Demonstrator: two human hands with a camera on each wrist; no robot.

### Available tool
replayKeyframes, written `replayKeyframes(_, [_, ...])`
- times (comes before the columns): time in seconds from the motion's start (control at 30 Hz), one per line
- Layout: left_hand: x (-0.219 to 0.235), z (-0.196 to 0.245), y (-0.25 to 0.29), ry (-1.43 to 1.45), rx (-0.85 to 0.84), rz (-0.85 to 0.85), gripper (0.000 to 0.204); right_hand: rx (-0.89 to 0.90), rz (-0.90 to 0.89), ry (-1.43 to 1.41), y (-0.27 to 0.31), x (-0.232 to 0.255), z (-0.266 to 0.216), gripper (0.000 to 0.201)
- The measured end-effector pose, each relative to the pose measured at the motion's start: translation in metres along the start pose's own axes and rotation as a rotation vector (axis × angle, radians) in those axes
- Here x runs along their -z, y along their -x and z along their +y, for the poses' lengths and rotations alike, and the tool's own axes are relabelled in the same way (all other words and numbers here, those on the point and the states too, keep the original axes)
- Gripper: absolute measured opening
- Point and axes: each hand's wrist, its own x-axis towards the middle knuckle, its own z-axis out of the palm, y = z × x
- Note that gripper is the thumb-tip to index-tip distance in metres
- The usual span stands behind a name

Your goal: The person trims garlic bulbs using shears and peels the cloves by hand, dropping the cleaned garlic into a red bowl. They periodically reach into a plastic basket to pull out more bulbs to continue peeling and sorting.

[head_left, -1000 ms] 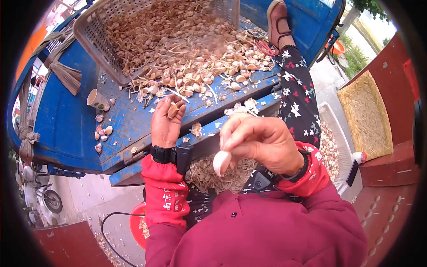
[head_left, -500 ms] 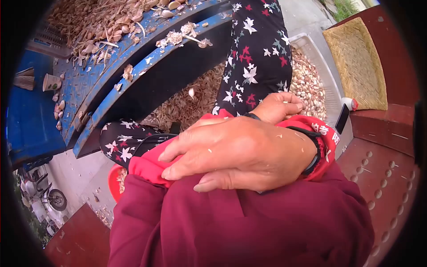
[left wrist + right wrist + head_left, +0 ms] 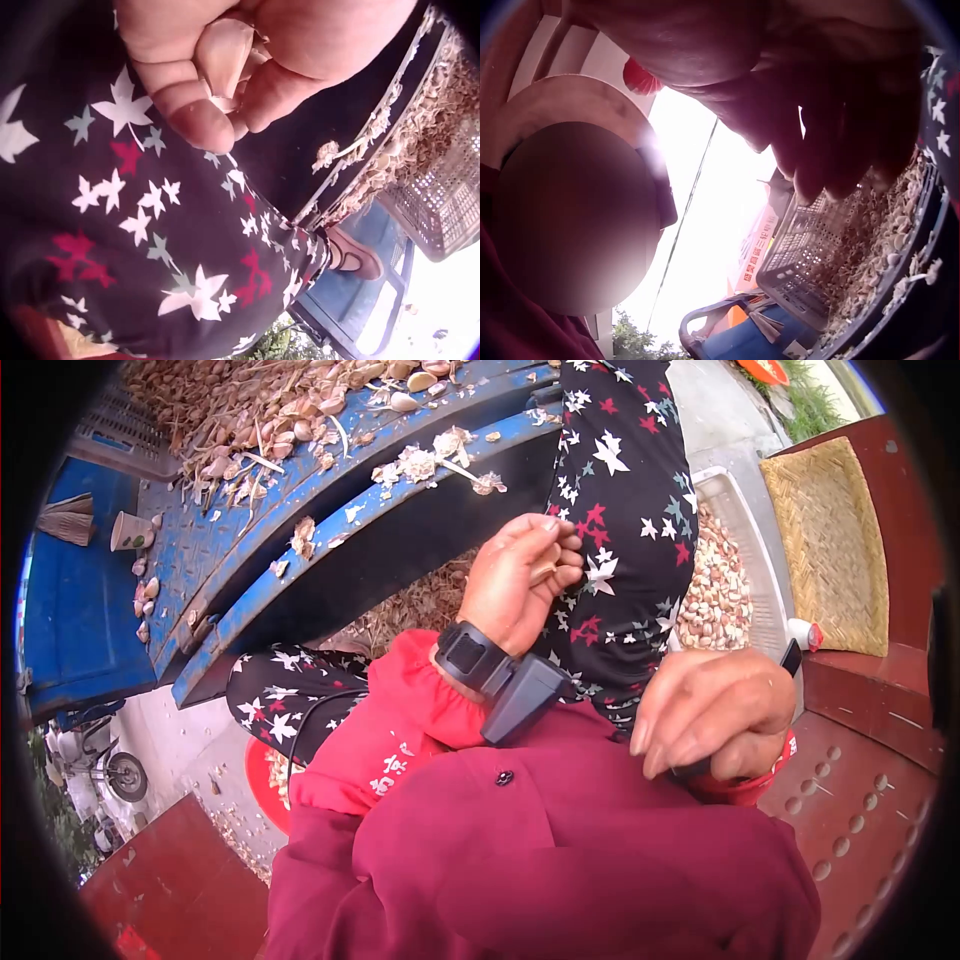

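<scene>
My left hand (image 3: pixel 525 575) is over the thigh of the dark leaf-print trousers (image 3: pixel 610 450), fingers curled in. The left wrist view shows a pale pinkish garlic clove (image 3: pixel 225 56) held in those fingers, part of it hidden by them. Off to the right, my right hand (image 3: pixel 720 710) hovers beside the lap, its fingers loosely bent downward; nothing shows in them. Just beyond it stands a white tray (image 3: pixel 765 595) of garlic cloves (image 3: pixel 715 585). In the right wrist view the right hand (image 3: pixel 802 97) is dark against the sky.
A blue truck bed (image 3: pixel 90 590) at left carries heaped garlic and husks (image 3: pixel 250 410), a plastic crate (image 3: pixel 787 262) and a paper cup (image 3: pixel 132 532). Dry husks (image 3: pixel 420 600) lie below its edge. A red basin (image 3: pixel 262 780) sits at lower left, a woven mat (image 3: pixel 830 545) at right.
My right hand no longer pinches the clove seen a second ago and has moved right. My left hand went from the truck bed to near the tray, then back over the thigh.
</scene>
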Motion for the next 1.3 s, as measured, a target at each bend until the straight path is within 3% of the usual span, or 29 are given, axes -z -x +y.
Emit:
replayKeyframes(0.03, [-0.033, -0.001, -0.002, -0.053, -0.050, -0.118, 0.014, -0.005, -0.223, -0.044, -0.006, 0.002, -0.001, 0.025])
replayKeyframes(0.1, [-0.083, -0.017, -0.004, -0.347, -0.018, -0.385, 0.024, -0.043, -0.297, -0.010, -0.008, -0.003, -0.006, 0.028])
replayKeyframes(0.17, [-0.115, 0.020, 0.006, -0.446, -0.047, -0.249, 0.028, -0.055, -0.280, 0.023, -0.001, 0.001, -0.011, 0.029])
replayKeyframes(0.2, [-0.089, -0.004, -0.015, -0.425, -0.330, -0.302, 0.031, -0.045, -0.216, 0.027, 0.006, 0.008, -0.015, 0.029])
replayKeyframes(0.23, [-0.062, 0.011, -0.028, -0.666, -0.550, -0.148, 0.030, -0.036, -0.151, 0.028, 0.013, 0.014, -0.018, 0.029])
replayKeyframes(0.27, [-0.026, 0.023, -0.039, -0.699, -0.504, -0.087, 0.028, -0.040, -0.140, 0.021, 0.020, 0.019, -0.018, 0.029])
replayKeyframes(0.33, [0.055, 0.023, -0.048, -0.873, -0.088, -0.016, 0.023, -0.050, -0.024, -0.155, 0.030, 0.029, -0.006, 0.030])
replayKeyframes(0.4, [0.153, -0.014, -0.056, -1.168, 0.242, 0.091, 0.017, -0.080, 0.132, -0.148, 0.032, 0.030, 0.009, 0.033])
replayKeyframes(0.43, [0.205, -0.033, -0.064, -1.338, 0.231, 0.061, 0.017, -0.097, 0.154, -0.166, 0.029, 0.034, 0.015, 0.033])
replayKeyframes(0.47, [0.236, -0.049, -0.070, -1.511, 0.081, 0.209, 0.013, -0.116, 0.175, -0.184, 0.026, 0.038, 0.021, 0.033])
replayKeyframes(0.5, [0.244, -0.057, -0.074, -1.709, -0.150, 0.365, 0.010, -0.148, 0.258, -0.158, 0.022, 0.041, 0.025, 0.032])
replayKeyframes(0.53, [0.259, -0.067, -0.081, -1.701, -0.140, 0.361, 0.010, -0.181, 0.340, -0.131, 0.017, 0.041, 0.029, 0.030])
replayKeyframes(0.6, [0.288, -0.083, -0.099, -1.948, -0.479, 0.247, 0.010, -0.288, 0.502, -0.035, 0.010, 0.040, 0.042, 0.024])
replayKeyframes(0.63, [0.300, -0.086, -0.108, -2.085, -0.263, 0.151, 0.010, -0.308, 0.475, -0.023, 0.009, 0.041, 0.047, 0.022])
replayKeyframes(0.73, [0.311, -0.096, -0.107, -2.122, -0.342, 0.153, 0.011, -0.322, 0.486, -0.043, 0.006, 0.043, 0.051, 0.015])
replayKeyframes(0.77, [0.306, -0.092, -0.109, -2.167, -0.188, 0.137, 0.011, -0.317, 0.483, -0.073, 0.005, 0.044, 0.053, 0.015])
replayKeyframes(0.83, [0.327, -0.101, -0.116, -2.263, -0.297, 0.107, 0.012, -0.318, 0.490, -0.097, -0.001, 0.044, 0.054, 0.014])
replayKeyframes(0.87, [0.355, -0.114, -0.126, -2.187, -0.317, 0.180, 0.011, -0.348, 0.474, -0.092, -0.003, 0.044, 0.052, 0.015])
replayKeyframes(1.0, [0.300, -0.080, -0.116, -2.276, 0.026, -0.069, 0.015, -0.331, 0.459, -0.056, -0.004, 0.041, 0.053, 0.016])
replayKeyframes(1.03, [0.304, -0.091, -0.121, -2.319, 0.154, 0.050, 0.010, -0.358, 0.445, -0.018, -0.001, 0.041, 0.051, 0.015])
replayKeyframes(1.07, [0.301, -0.094, -0.121, -2.335, 0.132, -0.002, 0.010, -0.383, 0.424, 0.008, 0.001, 0.040, 0.050, 0.014])
replayKeyframes(1.2, [0.282, -0.092, -0.117, -1.843, 0.045, -0.122, 0.012, -0.237, 0.391, 0.145, 0.015, 0.034, 0.063, 0.014])
replayKeyframes(1.23, [0.213, -0.071, -0.096, -1.413, 0.130, 0.012, 0.015, -0.235, 0.387, 0.167, 0.018, 0.033, 0.061, 0.014])
replayKeyframes(1.27, [0.132, -0.038, -0.077, -1.440, 0.122, -0.053, 0.017, -0.234, 0.383, 0.189, 0.022, 0.031, 0.060, 0.015])
replayKeyframes(1.3, [0.125, -0.028, -0.073, -1.208, 0.206, 0.000, 0.018, -0.263, 0.390, 0.153, 0.029, 0.031, 0.057, 0.016])
